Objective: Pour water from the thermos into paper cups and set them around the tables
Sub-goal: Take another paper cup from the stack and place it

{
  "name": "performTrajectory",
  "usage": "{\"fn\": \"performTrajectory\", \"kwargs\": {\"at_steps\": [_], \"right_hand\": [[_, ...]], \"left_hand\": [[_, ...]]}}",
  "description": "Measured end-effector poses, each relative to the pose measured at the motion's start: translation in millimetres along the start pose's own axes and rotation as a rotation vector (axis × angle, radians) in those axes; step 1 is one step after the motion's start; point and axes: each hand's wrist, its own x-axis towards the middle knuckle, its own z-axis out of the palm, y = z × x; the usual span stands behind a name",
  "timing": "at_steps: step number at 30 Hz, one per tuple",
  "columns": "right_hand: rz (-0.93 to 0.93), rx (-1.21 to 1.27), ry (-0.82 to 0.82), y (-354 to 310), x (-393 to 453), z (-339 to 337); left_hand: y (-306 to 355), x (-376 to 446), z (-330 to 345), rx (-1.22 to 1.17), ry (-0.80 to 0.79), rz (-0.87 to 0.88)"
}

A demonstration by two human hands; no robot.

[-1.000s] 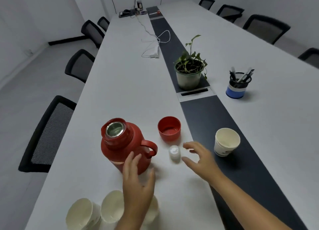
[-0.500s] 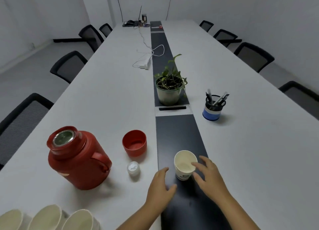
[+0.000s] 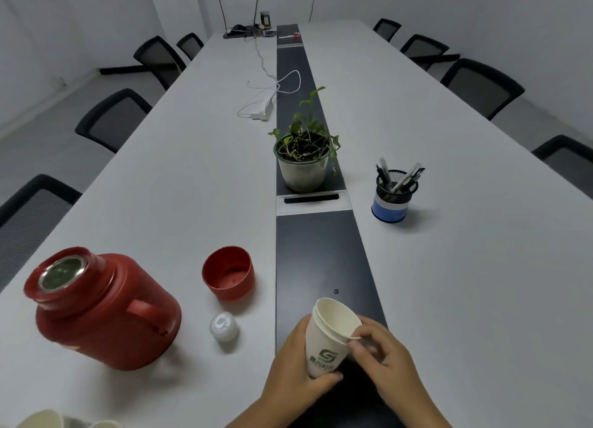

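Both hands have a grip on 1 white paper cup [image 3: 330,334], raised and tilted over the dark centre strip [image 3: 321,254] of the table [image 3: 449,235]. Fingers of the left hand [image 3: 296,373] curl round the cup's lower body, with the thumb across its base, just under a green and grey logo printed on the side. Thumb and forefinger of the right hand [image 3: 383,360] pinch the cup's rim on its right side; the rim looks doubled, though whether that means 2 nested cups cannot be told.

To the left on the white tabletop stands the red thermos [image 3: 102,309], its steel mouth uncovered and its handle facing right. Its red lid cup [image 3: 228,272] stands mouth up just right of it, near the strip's edge. A small white stopper [image 3: 223,326] lies between the thermos and the held cup, nearer the thermos. At the bottom left edge, the rims of more paper cups [image 3: 45,419] are partly in view; their count is unclear.

Farther along the strip stands a potted plant [image 3: 303,158], directly behind a cable slot. Right of it, on the white surface, is a mesh pen holder [image 3: 395,195] with a blue base, filled with pens. A white charger with a looping cable [image 3: 266,106] lies farther up the table. Black mesh chairs [image 3: 112,119] line both sides.
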Motion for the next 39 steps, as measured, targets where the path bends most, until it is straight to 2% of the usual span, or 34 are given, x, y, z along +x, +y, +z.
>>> {"fn": "performTrajectory", "kwargs": {"at_steps": [7, 12, 15, 17, 18, 22, 25, 27, 33, 36, 39], "right_hand": [[0.058, 0.154, 0.048, -21.2, -16.5, -6.6], [0.112, 0.208, 0.123, -21.4, -23.3, -8.7], [0.120, 0.270, 0.247, -25.1, -23.1, -27.7], [0.090, 0.344, 0.359, -28.9, -15.4, -52.6], [0.067, 0.337, 0.363, -31.6, -10.3, -66.0], [0.053, 0.229, 0.205, -46.8, -13.7, -86.7], [0.056, 0.148, 0.061, -48.8, -41.4, -63.8], [0.069, 0.197, 0.038, -41.7, -53.9, -49.9], [0.208, 0.322, 0.130, -37.5, -51.5, -41.9], [0.182, 0.475, 0.378, -36.4, -43.0, -81.9], [0.104, 0.445, 0.448, -38.3, -32.8, -129.0]], "left_hand": [[12.2, -20.4, 8.0, 0.008, -0.002, -0.029], [27.9, -17.9, -0.5, 0.040, -0.063, -0.033], [29.3, -15.5, 5.2, 0.097, -0.073, -0.040], [19.9, -21.1, 12.2, 0.119, -0.047, -0.111], [11.6, -25.0, 14.9, 0.128, -0.034, -0.136], [18.2, -31.8, 14.7, 0.163, -0.050, -0.122], [58.8, -28.6, 5.9, 0.028, -0.134, -0.123], [77.0, -30.8, 2.8, 0.003, -0.201, -0.115], [83.5, -41.9, 6.2, 0.084, -0.266, -0.229], [62.4, -57.8, -3.1, 0.193, -0.397, -0.271], [25.9, -79.7, -12.5, 0.175, -0.346, -0.323]]}}
